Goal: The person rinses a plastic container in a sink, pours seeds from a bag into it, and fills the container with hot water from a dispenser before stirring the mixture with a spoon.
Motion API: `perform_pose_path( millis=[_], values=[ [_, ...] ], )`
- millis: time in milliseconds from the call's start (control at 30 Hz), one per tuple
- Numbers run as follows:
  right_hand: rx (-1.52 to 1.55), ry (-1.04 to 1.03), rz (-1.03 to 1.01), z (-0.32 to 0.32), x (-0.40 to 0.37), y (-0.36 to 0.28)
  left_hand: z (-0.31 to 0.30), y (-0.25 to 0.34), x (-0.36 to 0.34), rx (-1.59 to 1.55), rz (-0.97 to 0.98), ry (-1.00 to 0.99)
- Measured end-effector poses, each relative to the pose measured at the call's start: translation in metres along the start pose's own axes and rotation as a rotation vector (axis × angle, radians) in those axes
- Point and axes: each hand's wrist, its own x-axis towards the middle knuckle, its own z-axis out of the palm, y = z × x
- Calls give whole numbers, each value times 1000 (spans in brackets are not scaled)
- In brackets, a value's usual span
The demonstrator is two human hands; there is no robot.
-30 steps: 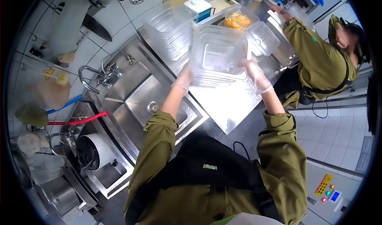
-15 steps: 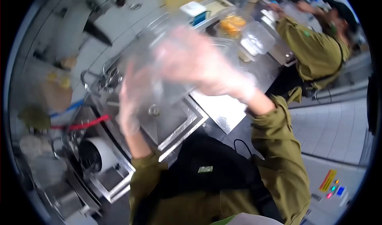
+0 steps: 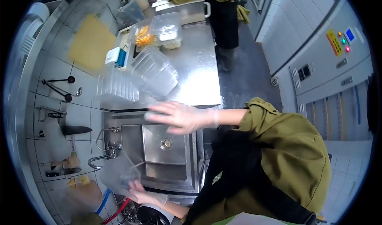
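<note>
My left hand (image 3: 145, 195), in a clear glove, grips a see-through plastic container (image 3: 119, 174) to the left of the sink (image 3: 165, 166), close to the taps. The container is smeared by motion. Over the sink's far rim is my gloved right hand (image 3: 181, 118), its fingers spread and nothing in them. Just beyond it, on the steel counter (image 3: 199, 72), stand a stack of clear plastic containers (image 3: 117, 86) and another tilted stack of clear containers (image 3: 155, 72).
Farther along the counter are a container of orange food (image 3: 144, 36), a clear box (image 3: 166, 28) and a blue-and-white box (image 3: 115, 57). A co-worker (image 3: 223, 16) stands at the far end. Knives (image 3: 77, 129) hang on the left wall; a white round appliance (image 3: 155, 215) sits nearby.
The view has turned, bringing the counter ahead. My hands, close together over the sink before, are now apart: the left holds the container near the taps, the right is at the far rim.
</note>
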Motion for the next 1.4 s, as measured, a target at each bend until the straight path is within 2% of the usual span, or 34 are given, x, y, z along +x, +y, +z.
perform_pose_path(
  millis=[67, 133, 233, 267, 333, 433, 467, 533, 600, 667, 700, 733, 800, 867, 900, 933, 967, 1000, 1067, 1133, 1233, 1333, 1400],
  values=[
    [42, -7, 226, -11, -45, 1, 8, 22, -25, -252, -433, -170],
    [105, 81, 367, -9, -98, 20, 31, 39, -44, -164, -477, -268],
    [516, 250, 720, -54, -151, 14, 93, 80, -77, -34, -533, -587],
    [604, 322, 821, -70, -169, 16, 117, 91, -92, -12, -526, -764],
    [716, 498, 889, -100, -213, 25, 178, 92, -130, -24, -567, -977],
    [673, 647, 888, -157, -288, 43, 283, 115, -210, -6, -558, -1390],
    [642, 691, 894, -177, -314, 46, 314, 128, -241, 92, -547, -1456],
    [571, 763, 915, -217, -373, 59, 360, 106, -292, -174, -663, -1527],
    [525, 840, 1086, -264, -426, 63, 393, 74, -327, -217, -964, -1419],
    [440, 870, 1184, -294, -498, 84, 414, 43, -347, -354, -1129, -1119],
    [430, 879, 1219, -316, -525, 95, 424, 9, -347, -415, -1141, -955],
    [430, 884, 1268, -335, -541, 99, 427, 5, -350, -454, -1150, -784],
    [490, 905, 1278, -372, -561, 124, 440, 9, -363, -452, -1021, -322],
    [518, 882, 1224, -409, -566, 164, 454, -7, -348, -499, -1135, -211],
    [538, 852, 1232, -427, -564, 189, 464, -6, -343, -541, -1254, -82],
    [531, 821, 1191, -442, -561, 216, 470, 1, -352, -494, -1096, -122],
    [525, 788, 1151, -455, -557, 246, 480, 8, -359, 4, -840, -309],
    [520, 753, 1112, -468, -551, 275, 491, 41, -371, 491, -550, -471],
    [580, 706, 1030, -495, -533, 330, 510, 36, -377, 940, -229, -542],
    [575, 627, 970, -521, -515, 383, 540, 52, -382, 1177, -209, -454],
    [564, 551, 863, -560, -506, 468, 581, 77, -393, 1131, -331, -258],
    [632, 578, 958, -620, -489, 520, 597, 83, -430, 1094, -513, -93],
    [673, 604, 1014, -644, -492, 568, 622, 86, -463, 1064, -564, 1]
  ],
)
